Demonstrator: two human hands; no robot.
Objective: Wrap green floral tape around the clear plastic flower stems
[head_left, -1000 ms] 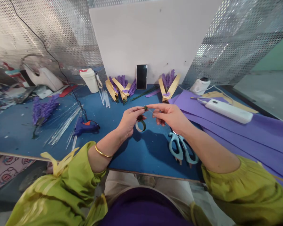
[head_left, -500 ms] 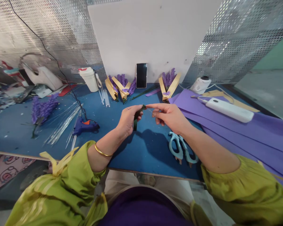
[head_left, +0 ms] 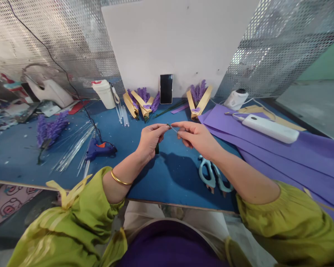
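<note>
My left hand (head_left: 149, 141) is closed on a strip of dark green tape (head_left: 157, 149), most of it hidden behind the fingers. A bit of green shows at the thumb tip, where a thin wire (head_left: 173, 129) meets it. My right hand (head_left: 199, 138) pinches this wire, its index fingertip close to the left thumb. Both hands are above the blue table (head_left: 172, 181). Below my right wrist lie light blue scissors (head_left: 208, 174), handles toward me.
Left are a blue glue gun (head_left: 98, 149), clear thin strands (head_left: 74, 150) and purple flowers (head_left: 51, 128). Wrapped purple bouquets (head_left: 197, 98), a phone (head_left: 166, 89) and a white cup (head_left: 104, 94) stand behind. Purple sheets (head_left: 267, 144) bearing a white device (head_left: 271, 128) lie right.
The green tape shows less below my left hand and at its fingertips. My right fingers have shifted slightly left, and the wire between the hands is plainer to see.
</note>
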